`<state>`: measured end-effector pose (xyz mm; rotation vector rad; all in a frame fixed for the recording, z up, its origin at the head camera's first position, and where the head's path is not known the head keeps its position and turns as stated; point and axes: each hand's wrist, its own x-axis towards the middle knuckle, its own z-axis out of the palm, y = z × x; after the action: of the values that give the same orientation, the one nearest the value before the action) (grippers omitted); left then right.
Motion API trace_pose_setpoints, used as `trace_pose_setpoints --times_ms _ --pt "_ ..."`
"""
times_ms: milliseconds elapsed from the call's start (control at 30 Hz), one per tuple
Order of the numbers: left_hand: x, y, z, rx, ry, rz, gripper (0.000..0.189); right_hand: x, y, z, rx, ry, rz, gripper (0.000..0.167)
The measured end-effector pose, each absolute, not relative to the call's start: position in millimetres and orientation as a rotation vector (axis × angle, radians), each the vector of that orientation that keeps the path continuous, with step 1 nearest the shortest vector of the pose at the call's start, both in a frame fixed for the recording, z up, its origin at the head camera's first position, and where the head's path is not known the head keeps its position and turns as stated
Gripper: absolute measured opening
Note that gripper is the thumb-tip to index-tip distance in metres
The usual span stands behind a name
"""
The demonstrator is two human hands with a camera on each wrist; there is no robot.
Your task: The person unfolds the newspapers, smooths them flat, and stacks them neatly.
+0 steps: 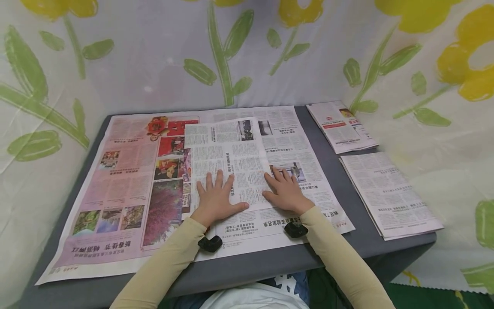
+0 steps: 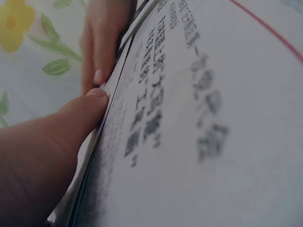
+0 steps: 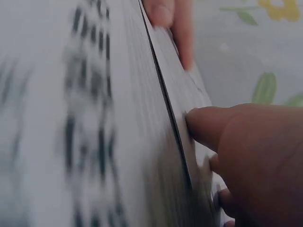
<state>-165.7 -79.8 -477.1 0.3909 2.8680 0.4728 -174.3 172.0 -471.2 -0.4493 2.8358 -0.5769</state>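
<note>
A folded newspaper [image 1: 247, 159] lies on top of a large spread-out newspaper [image 1: 115, 189] with pink pages and colour photos on its left part. My left hand [image 1: 218, 201] rests flat on the folded newspaper's near left part, fingers spread and thumb pointing right. On its near right edge lies my right hand [image 1: 287, 191], its fingers also spread, some reaching over the sheet beneath. In the left wrist view the left thumb [image 2: 80, 113] touches the paper, with the other hand beyond. The right wrist view is blurred; a right-hand digit [image 3: 208, 123] presses the paper.
Two folded newspaper stacks lie on the table's right side, a smaller one [image 1: 341, 126] at the back and a larger one [image 1: 390, 195] nearer. The dark grey table [image 1: 231, 274] shows along its front edge. A flower-printed curtain [image 1: 146, 60] stands behind and at both sides.
</note>
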Motion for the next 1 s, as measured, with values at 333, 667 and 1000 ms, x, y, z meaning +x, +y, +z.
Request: trace_pose_setpoints --times_ms 333,667,1000 --pt "-172.4 -48.0 -461.8 0.362 2.831 0.526 0.108 -168.1 198.2 -478.2 -0.454 2.903 -0.662 0.060" --pt "-153.7 5.2 -476.7 0.549 2.841 0.461 0.098 -162.3 191.2 -485.7 -0.430 2.901 -0.635 0.056" --pt "-156.1 8.1 -473.5 0.552 2.841 0.427 0.085 -164.6 192.2 -479.9 -0.395 2.914 -0.701 0.054"
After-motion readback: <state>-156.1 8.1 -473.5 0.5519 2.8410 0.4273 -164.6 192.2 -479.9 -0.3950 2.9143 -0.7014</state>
